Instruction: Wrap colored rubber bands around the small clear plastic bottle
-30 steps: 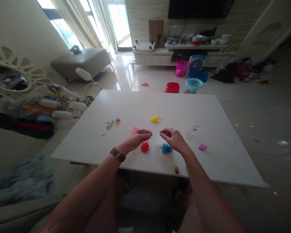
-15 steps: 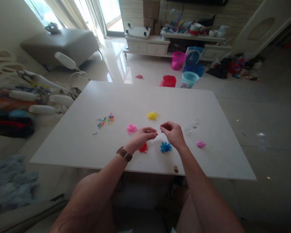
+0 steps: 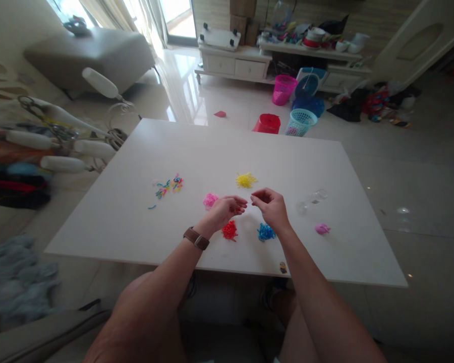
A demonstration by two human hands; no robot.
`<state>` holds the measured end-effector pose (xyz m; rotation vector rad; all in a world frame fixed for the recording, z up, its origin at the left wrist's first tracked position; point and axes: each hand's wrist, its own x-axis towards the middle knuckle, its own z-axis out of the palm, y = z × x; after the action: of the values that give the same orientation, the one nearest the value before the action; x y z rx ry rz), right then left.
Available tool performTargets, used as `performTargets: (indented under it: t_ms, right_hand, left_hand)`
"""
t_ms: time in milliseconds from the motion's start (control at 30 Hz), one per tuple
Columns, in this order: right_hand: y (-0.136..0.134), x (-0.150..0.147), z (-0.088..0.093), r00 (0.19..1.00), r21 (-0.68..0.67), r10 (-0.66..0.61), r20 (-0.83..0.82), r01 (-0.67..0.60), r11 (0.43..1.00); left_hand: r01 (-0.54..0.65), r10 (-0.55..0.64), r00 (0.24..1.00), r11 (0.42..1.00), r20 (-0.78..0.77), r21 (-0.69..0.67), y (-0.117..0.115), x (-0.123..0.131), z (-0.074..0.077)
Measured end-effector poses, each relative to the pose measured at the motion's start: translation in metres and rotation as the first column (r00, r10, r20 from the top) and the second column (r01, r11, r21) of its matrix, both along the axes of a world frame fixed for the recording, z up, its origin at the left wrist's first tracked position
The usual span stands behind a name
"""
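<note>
My left hand and my right hand hover close together over the white table, fingertips pinched and almost meeting. Whatever they pinch is too small to name. Small heaps of tiny coloured bands lie around them: a red heap under the left hand, a blue heap under the right wrist, a pink heap to the left, a yellow heap beyond. A brown watch is on my left wrist.
A mixed-colour scatter of bands lies at the table's left, a purple clump and clear small containers at its right. A small yellow figure sits near the front edge. Baskets and a red tub stand on the floor beyond.
The view has tilted down and shifted slightly. Both hands stay pinched together over the heaps, with the left hand moving a little nearer the right.
</note>
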<state>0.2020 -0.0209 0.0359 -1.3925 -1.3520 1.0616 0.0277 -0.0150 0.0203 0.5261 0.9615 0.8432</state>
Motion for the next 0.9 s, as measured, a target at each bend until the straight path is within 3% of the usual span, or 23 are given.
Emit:
performTargets:
  t_ms: [333, 433, 567, 767, 833, 900]
  right_hand:
    - [-0.010, 0.001, 0.001, 0.999, -0.016, 0.011, 0.043, -0.011, 1.000]
    - [-0.010, 0.004, 0.001, 0.995, -0.050, -0.003, 0.098, 0.008, 0.999]
    - [-0.010, 0.008, 0.000, 0.990, -0.064, 0.006, 0.144, 0.003, 0.998]
    - [-0.012, 0.013, 0.004, 0.982, -0.058, 0.031, 0.184, -0.020, 0.998]
    - [-0.012, 0.013, 0.006, 0.983, -0.057, 0.033, 0.183, -0.023, 0.998]
    - [-0.012, 0.013, 0.006, 0.984, -0.057, 0.039, 0.176, -0.030, 0.998]
  left_hand:
    - [0.117, -0.103, 0.990, 0.981, -0.095, 0.157, -0.008, 0.001, 0.005]
    - [0.115, -0.054, 0.965, 0.967, -0.258, 0.227, 0.001, -0.014, 0.006]
    - [0.028, 0.148, 0.786, 0.961, -0.600, 0.273, 0.017, -0.050, 0.006]
    - [0.115, 0.172, 0.585, 0.950, -0.792, 0.291, 0.022, -0.088, -0.007]
    - [0.137, 0.144, 0.545, 0.957, -0.826, 0.257, 0.021, -0.093, -0.014]
    - [0.118, 0.126, 0.570, 0.965, -0.812, 0.233, 0.021, -0.094, -0.018]
